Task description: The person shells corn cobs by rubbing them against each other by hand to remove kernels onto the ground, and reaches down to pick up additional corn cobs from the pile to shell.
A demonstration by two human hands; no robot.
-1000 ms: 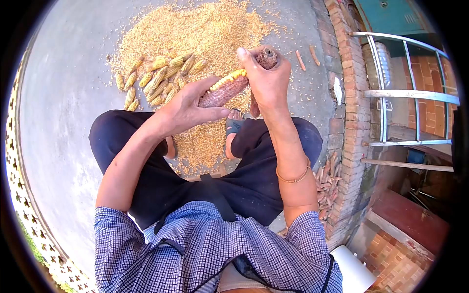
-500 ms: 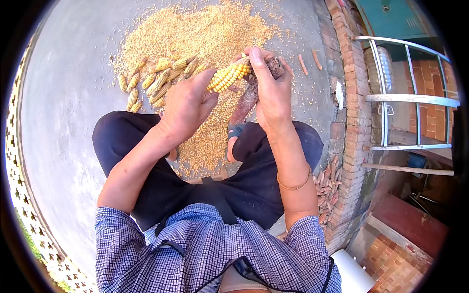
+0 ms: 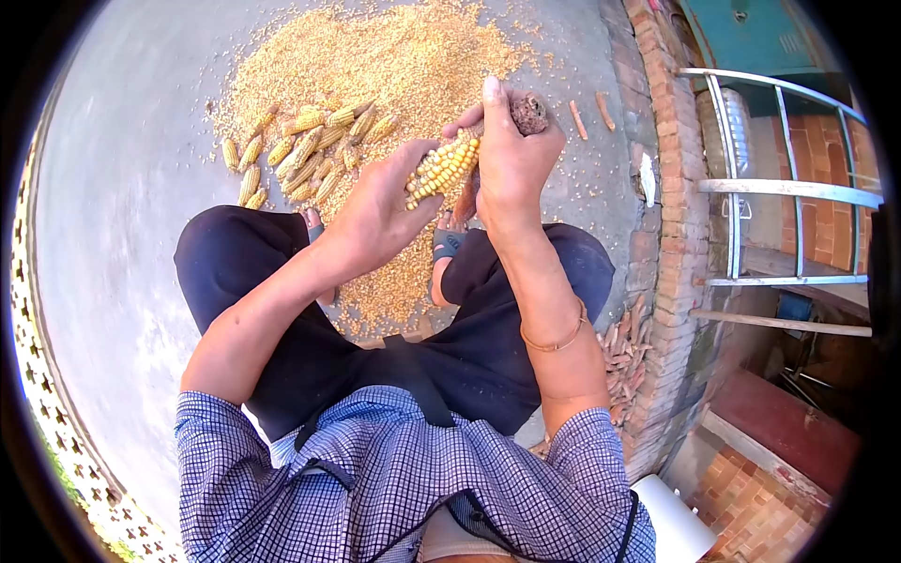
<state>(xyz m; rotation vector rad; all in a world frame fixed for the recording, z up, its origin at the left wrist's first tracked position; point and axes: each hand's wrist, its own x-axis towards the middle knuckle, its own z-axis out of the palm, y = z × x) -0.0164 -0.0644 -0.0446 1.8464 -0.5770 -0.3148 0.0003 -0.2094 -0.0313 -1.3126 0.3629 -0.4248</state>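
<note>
My left hand is closed around the lower end of an ear of corn, partly covered in yellow kernels. My right hand is wrapped round a dark reddish, bare corncob, whose end sticks out beside the thumb. The right fingers also meet the upper end of the ear, so the two cobs come together there. Much of the bare cob is hidden by my palm. Below and ahead of the hands lies a wide heap of loose kernels. Several unshelled ears rest on its near left part.
Bare cobs are piled by the brick edging at the right. Two thin cob pieces lie on the concrete floor. A metal railing stands beyond the bricks. My knees and sandalled feet flank the kernels.
My left hand has shifted right and slightly up or turned, bringing the ear closer against my right hand. The right thumb now points upward, and less of the reddish cob shows below that hand.
</note>
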